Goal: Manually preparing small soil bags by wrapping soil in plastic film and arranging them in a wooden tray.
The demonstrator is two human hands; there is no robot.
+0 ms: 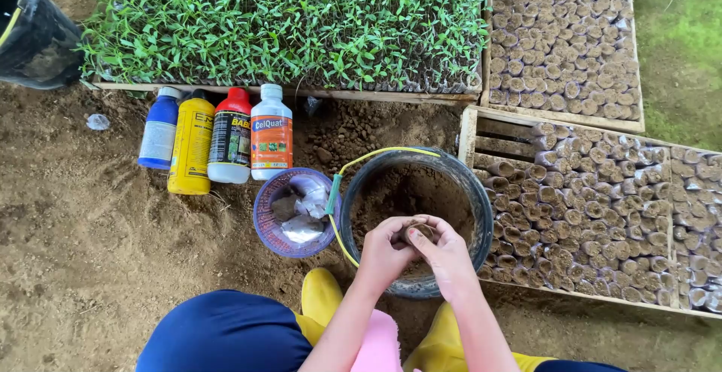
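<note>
My left hand (383, 250) and my right hand (445, 255) meet over a black bucket (474, 191) half full of brown soil. Between the fingers of both hands sits a small soil-filled plastic seedling bag (418, 231), gripped from the two sides. The bucket has a yellow wire handle with a green grip (334, 194) lying over its left rim. Both forearms come up from the bottom of the view, above yellow rubber boots (320, 297) and blue trousers (226, 338).
A purple basket (269, 225) with crumpled clear bags stands left of the bucket. Several bottles (218, 137) lie in a row behind it. A tray of green seedlings (286, 22) fills the top; wooden crates of filled bags (579, 206) sit at right. A black container (34, 33) is top left.
</note>
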